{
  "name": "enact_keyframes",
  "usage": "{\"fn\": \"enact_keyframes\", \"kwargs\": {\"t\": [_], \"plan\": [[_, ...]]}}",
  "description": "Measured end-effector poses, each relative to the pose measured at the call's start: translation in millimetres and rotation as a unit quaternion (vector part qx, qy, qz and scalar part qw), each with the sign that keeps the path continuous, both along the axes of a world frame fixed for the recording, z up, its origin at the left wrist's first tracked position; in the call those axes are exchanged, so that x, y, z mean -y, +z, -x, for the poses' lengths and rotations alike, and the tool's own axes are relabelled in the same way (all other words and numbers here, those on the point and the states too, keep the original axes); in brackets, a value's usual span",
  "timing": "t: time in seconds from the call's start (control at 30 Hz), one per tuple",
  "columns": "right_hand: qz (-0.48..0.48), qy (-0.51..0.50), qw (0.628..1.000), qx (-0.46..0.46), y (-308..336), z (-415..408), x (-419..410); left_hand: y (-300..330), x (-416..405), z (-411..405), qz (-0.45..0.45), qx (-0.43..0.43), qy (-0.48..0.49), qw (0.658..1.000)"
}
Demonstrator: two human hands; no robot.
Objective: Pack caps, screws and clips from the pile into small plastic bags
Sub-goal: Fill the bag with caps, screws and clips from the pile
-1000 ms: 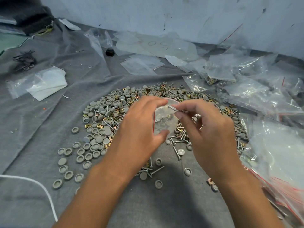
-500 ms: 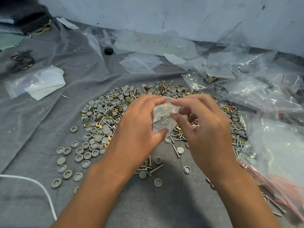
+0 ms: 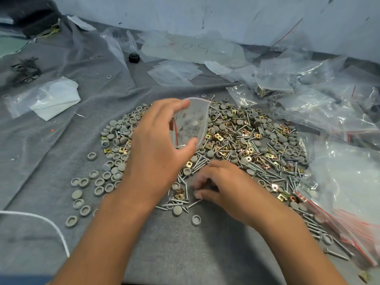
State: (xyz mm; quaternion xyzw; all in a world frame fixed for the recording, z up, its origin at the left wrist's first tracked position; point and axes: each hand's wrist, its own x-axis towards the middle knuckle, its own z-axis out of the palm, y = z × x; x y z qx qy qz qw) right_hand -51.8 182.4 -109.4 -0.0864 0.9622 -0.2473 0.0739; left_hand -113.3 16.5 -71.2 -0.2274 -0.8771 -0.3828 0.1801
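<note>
One bag (image 3: pixel 205 49) marked "50"; left hand (image 3: pixel 158 145) grips small bag (image 3: pixel 191 122).

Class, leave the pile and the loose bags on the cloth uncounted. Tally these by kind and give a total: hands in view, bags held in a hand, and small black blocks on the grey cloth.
Hands: 2 (left hand, right hand)
Bags held in a hand: 1 (small bag, in the left hand)
Small black blocks: 1 (black block)
Total: 4
</note>
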Motion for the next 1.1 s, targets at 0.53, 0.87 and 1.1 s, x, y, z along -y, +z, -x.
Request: {"fn": "enact_keyframes", "kwargs": {"t": [0.53, 0.87, 1.1], "plan": [[-0.026, 0.086, 0.996, 0.027, 8.2, -36.4, 18.3, -3.3, 0.0, 1.9, 0.020, 0.007, -0.025, 0.999], [0.155, -0.087, 0.911, -0.373, 30.1, -2.7, 5.9, -7.9, -5.8, 0.1, 0.029, 0.022, -0.071, 0.997], [0.107, -0.126, 0.908, -0.385, 29.9, 0.5, -4.1, -8.4, -5.0, 0.9, 0.044, 0.017, -0.069, 0.996]]}}
